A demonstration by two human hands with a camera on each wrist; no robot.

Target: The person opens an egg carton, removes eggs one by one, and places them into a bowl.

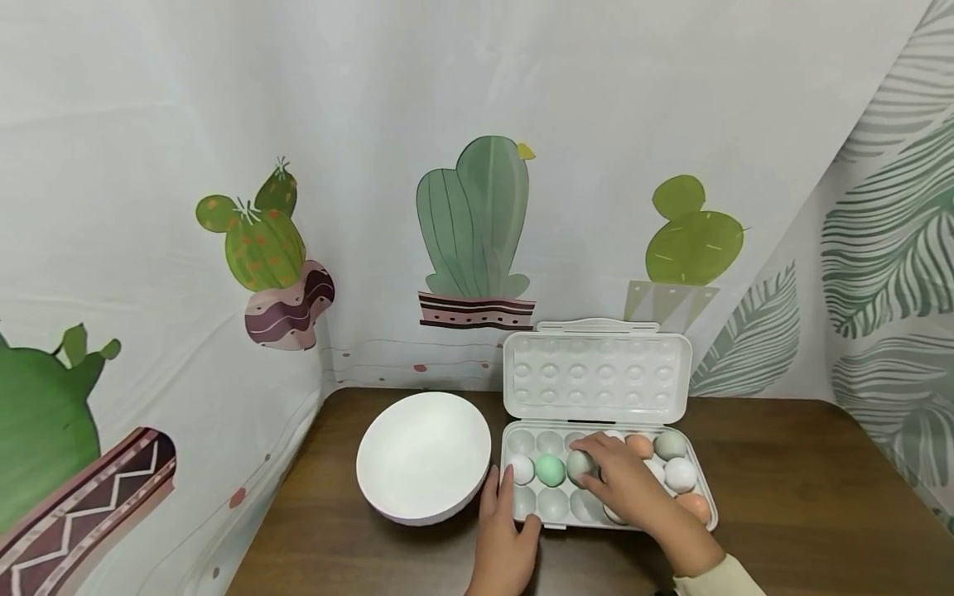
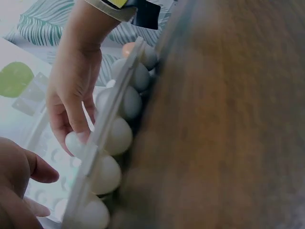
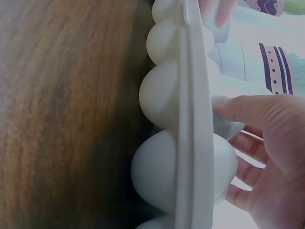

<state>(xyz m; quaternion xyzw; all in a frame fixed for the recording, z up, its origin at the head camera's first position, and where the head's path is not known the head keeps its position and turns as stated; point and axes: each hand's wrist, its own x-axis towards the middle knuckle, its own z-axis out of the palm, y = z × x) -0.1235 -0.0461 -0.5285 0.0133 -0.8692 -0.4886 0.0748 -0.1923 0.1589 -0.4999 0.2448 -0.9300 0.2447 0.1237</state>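
Observation:
A white egg carton (image 1: 555, 526) stands on the table with its lid (image 1: 596, 397) raised. In the middle row, my right hand (image 1: 629, 484) pinches a grey-green egg (image 1: 577, 466) between thumb and fingers, at its cup. To the left of it sit a mint-green egg (image 1: 550, 470) and a white egg (image 1: 522, 469). My left hand (image 1: 505, 542) rests at the carton's front left corner, its fingers extended along the rim. In the right wrist view, the thumb lies against the pinched egg (image 3: 226, 125), partly hidden behind the carton's rim.
Left of the carton stands a large white bowl (image 1: 423, 455). The carton's right side holds several eggs, among them an orange egg (image 1: 695, 507), a white egg (image 1: 680, 475) and a grey-green egg (image 1: 670, 444). Behind the brown table (image 1: 790, 480) hangs a cactus-print cloth (image 1: 373, 207).

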